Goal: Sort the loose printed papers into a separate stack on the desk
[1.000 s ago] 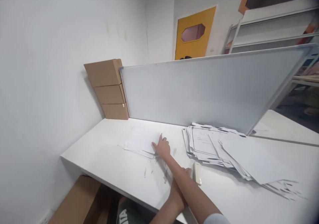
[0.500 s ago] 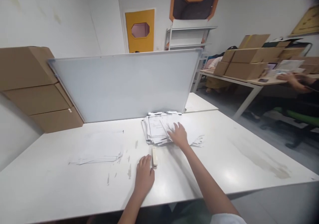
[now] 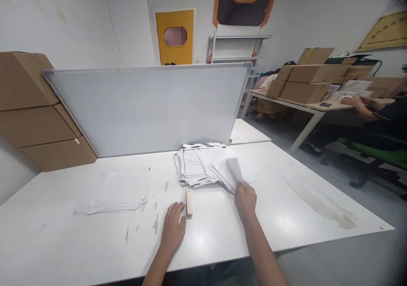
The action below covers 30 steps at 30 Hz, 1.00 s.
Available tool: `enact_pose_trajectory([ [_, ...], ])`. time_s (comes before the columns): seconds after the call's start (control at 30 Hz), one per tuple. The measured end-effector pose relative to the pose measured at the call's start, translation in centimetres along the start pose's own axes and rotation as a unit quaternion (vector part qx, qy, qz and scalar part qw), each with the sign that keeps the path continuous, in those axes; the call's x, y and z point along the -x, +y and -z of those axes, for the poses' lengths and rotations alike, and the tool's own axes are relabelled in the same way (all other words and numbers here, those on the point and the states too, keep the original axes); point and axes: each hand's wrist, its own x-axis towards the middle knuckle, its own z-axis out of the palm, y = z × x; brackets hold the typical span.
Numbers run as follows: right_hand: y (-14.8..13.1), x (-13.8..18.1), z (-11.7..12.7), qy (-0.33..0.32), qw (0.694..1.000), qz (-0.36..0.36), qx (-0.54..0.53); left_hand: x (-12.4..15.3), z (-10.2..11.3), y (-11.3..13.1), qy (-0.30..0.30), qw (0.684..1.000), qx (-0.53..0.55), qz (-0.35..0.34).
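Picking-up step in hand

On the white table point(image 3: 216, 239), behind which a whiteboard point(image 3: 152, 108) is stood upright, an uneven paper stack point(image 3: 193, 163) is placed near the board. To its left, well apart, a thin layer of loose papers point(image 3: 117, 192) is laid flat.

By the right hand point(image 3: 246, 198), folded sheets point(image 3: 234, 169) are grasped at their near end, with thumb and fingers closed; they are held tilted up at the stack's right side. How many are pinched cannot be told. By the left hand point(image 3: 173, 226) nothing is grasped: its fingers are relaxed, slightly curved, just beside a cream stapler point(image 3: 189, 203).

It is judged that sheets are being separated from the stack. For the next move, a steady pinch and a clean upward lift seem to be required, so that lower papers are not dragged.
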Motion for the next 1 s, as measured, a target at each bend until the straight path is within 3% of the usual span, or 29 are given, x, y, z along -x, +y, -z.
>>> enact_pose_trajectory([
  [0.4,-0.9,-1.1,-0.3,-0.033,0.988,-0.015,0.151,0.2,0.0,-0.3,0.007,1.000,-0.004,-0.028],
  [0.73,-0.3,-1.5,-0.9,-0.047,0.979,-0.025,0.197,0.4,0.0,-0.2,-0.003,0.999,-0.023,-0.035],
  [1.0,-0.2,-2.8,0.1,-0.056,0.984,-0.019,0.170,0.7,0.0,-0.4,0.018,0.998,-0.011,-0.054],
])
